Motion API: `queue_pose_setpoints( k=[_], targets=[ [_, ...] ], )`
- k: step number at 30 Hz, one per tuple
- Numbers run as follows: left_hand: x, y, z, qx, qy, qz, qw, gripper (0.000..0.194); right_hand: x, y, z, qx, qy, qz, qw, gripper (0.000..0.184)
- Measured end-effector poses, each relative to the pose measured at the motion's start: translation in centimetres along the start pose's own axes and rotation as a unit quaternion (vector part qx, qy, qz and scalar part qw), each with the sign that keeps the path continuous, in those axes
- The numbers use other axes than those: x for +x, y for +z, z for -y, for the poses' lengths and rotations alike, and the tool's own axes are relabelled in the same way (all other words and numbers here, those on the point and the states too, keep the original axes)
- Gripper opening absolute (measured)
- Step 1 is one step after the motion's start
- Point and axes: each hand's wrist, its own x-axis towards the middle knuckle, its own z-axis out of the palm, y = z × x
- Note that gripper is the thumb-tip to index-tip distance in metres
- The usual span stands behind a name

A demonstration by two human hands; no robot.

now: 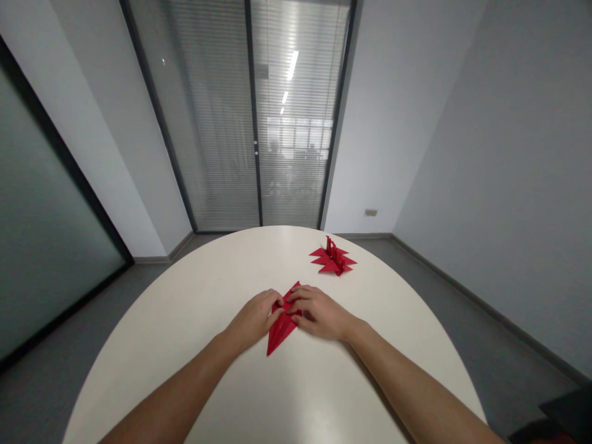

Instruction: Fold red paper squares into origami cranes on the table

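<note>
Paper (280, 333), red, folded, sharp-tipped, on white table (208, 277) — left hand (257, 313), fingers curled nearly closed on one edge, right hand (320, 312), fingers bent, slightly parted, holding the other

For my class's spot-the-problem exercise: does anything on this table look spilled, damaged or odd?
Nothing stands out. The left hand and right hand touch the red folded paper; the red origami pieces sit bunched farther off on the white table. No spill or tear shows.
</note>
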Motion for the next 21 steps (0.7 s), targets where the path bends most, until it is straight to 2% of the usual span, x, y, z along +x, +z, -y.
queue_pose_setpoints(
  k=[7,12,16,21],
  targets=[
    [-0.3,-0.8,-1.3,0.073,0.043,-0.009,0.996,0.009,-0.1,0.1,-0.4,-0.029,0.035,-0.03,0.999,0.003],
    [-0.3,-0.5,-0.9,0.057,0.044,-0.007,0.997,0.01,-0.1,0.1,-0.5,-0.039,0.049,-0.03,0.998,0.014],
    [-0.2,-0.3,-0.7,0.051,0.041,0.002,0.998,0.013,-0.1,0.5,-0.6,-0.043,0.075,-0.039,0.995,0.012],
    [-0.2,-0.2,-0.4,0.045,0.04,0.006,0.998,0.019,-0.1,1.2,-0.9,-0.044,0.085,-0.053,0.994,0.019]
  ],
)
